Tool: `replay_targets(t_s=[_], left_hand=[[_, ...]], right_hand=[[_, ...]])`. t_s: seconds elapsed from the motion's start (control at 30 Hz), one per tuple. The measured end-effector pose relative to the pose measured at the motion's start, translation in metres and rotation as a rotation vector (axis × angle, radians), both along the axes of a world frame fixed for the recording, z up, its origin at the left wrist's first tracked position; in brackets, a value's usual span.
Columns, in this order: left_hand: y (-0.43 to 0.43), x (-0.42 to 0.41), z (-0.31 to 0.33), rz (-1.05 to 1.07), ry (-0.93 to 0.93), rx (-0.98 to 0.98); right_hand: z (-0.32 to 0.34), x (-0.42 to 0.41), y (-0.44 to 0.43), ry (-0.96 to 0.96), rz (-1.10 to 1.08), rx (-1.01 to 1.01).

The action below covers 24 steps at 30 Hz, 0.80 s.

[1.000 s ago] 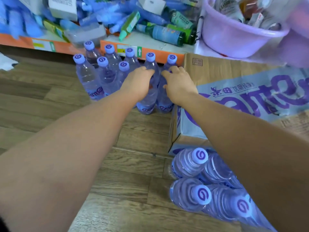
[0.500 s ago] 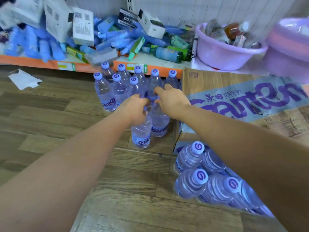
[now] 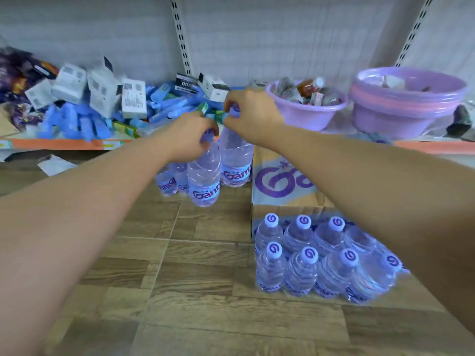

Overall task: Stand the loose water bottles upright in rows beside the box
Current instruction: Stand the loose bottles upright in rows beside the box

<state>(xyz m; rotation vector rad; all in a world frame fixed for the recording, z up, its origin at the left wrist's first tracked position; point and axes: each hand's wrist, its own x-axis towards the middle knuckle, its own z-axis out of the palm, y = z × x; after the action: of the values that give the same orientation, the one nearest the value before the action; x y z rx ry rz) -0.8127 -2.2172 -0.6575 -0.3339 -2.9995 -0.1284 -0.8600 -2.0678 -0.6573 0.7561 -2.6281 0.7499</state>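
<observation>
Standing nearest, lower right: block of bottles [image 3: 305,263], upright in two rows, purple caps, on the wood-look floor [image 3: 180,278], touching the front of the cardboard box [image 3: 280,186]; the right forearm covers the block's right end. Box lies flat with purple print on top. Further out, just left of the box, left hand [image 3: 190,140] with fingers curled tight round the neck of the left bottle [image 3: 204,183]; bottle hangs straight down below the hand, upright, label facing the camera, cap hidden in the grip. Cannot tell if its base touches the floor. Right hand [image 3: 253,116] is slightly farther and higher, fingers pinched closed round the cap and neck of the right bottle [image 3: 235,160]; that bottle sits below the hand, upright, just beside the box's left edge and touching or almost touching the left bottle. Behind the left bottle, standing bottles [image 3: 169,181], partly hidden, count unclear. Paper scrap [image 3: 55,164] on the floor far left. Beyond, low shelf [image 3: 64,144] with white cartons [image 3: 133,98] and blue packets; small purple basin [image 3: 305,111] full of items, stacked purple basins [image 3: 406,109] to its right.
</observation>
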Motion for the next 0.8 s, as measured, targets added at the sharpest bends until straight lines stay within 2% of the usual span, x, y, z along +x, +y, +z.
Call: replay_targets(t_s=[0.2,0.33,0.57,0.8], left_hand=[[0.060,0.004,0.046,-0.079,0.021,-0.023],[0.112,0.005,0.062,-0.153,0.018,-0.018],[0.208,0.001,0.069,-0.313,0.024,-0.045],[0.297,0.010,0.058,-0.478,-0.071,0.012]], right_hand=[[0.053,0.021,0.073,0.095,-0.111,-0.016],[0.064,0.032,0.132,0.086,-0.179,0.080],[0.074,0.054,0.232,-0.135,-0.255,0.308],[0.068,0.072,0.311,-0.397,-0.302,0.333]])
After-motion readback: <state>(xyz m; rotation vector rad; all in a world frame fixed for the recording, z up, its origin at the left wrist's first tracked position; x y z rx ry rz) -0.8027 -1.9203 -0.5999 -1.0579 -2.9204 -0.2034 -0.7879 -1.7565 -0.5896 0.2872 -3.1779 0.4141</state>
